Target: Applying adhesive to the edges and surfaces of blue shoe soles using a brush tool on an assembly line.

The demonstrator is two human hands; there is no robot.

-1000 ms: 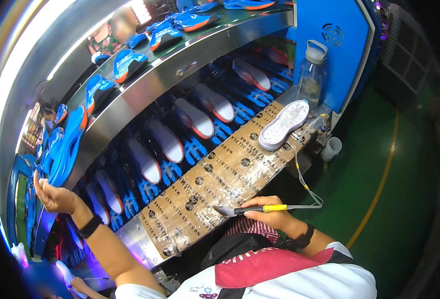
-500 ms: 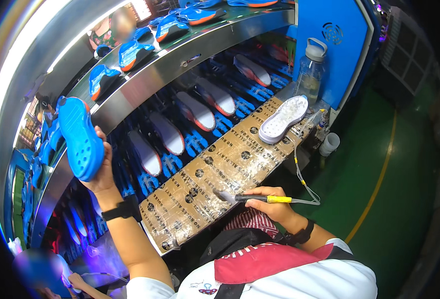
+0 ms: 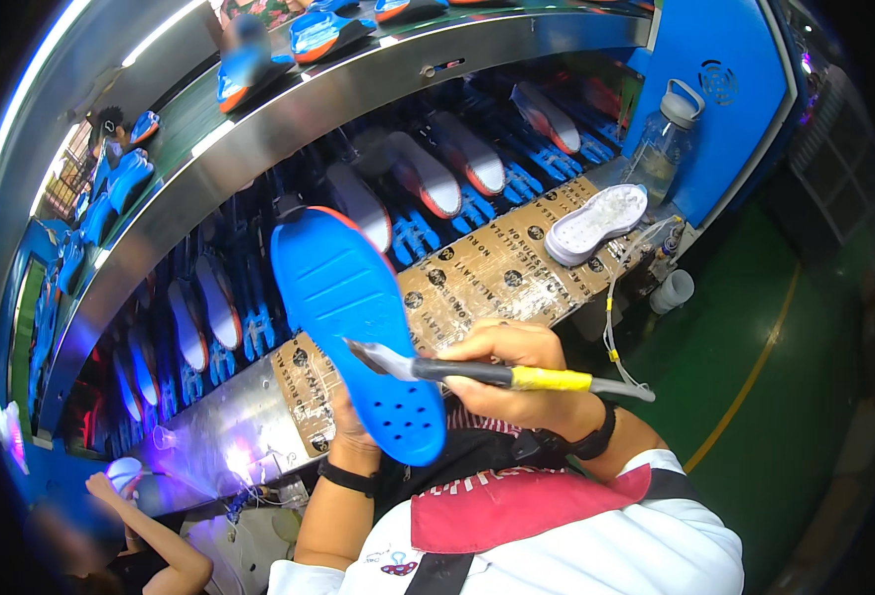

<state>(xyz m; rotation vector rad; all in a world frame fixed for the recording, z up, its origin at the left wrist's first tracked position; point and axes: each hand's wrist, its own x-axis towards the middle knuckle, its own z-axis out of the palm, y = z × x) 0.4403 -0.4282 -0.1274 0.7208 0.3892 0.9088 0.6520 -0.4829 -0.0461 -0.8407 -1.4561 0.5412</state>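
Note:
My left hand (image 3: 350,421) grips a blue shoe insole (image 3: 343,288) from beneath, most of the fingers hidden behind it. The insole has an orange rim, shallow ridges and a cluster of small holes at its near end, and it is tilted over the bench in front of me. In my right hand (image 3: 512,372) is a brush (image 3: 462,373) with a black handle, yellow tape and a clear tube at its back end. Its bristles lie over the middle of the insole; I cannot tell whether they touch.
Brown printed cardboard (image 3: 492,263) covers the bench. On it rests a white shoe sole (image 3: 596,223) holding white bits, near a clear bottle (image 3: 661,149) and white cup (image 3: 673,291). Soles ride racks behind and a conveyor (image 3: 269,114) above. A co-worker's arm (image 3: 155,531) shows lower left.
My left hand has brought the insole from the upper left down in front of me. My right hand has raised the brush over it. The view has shifted.

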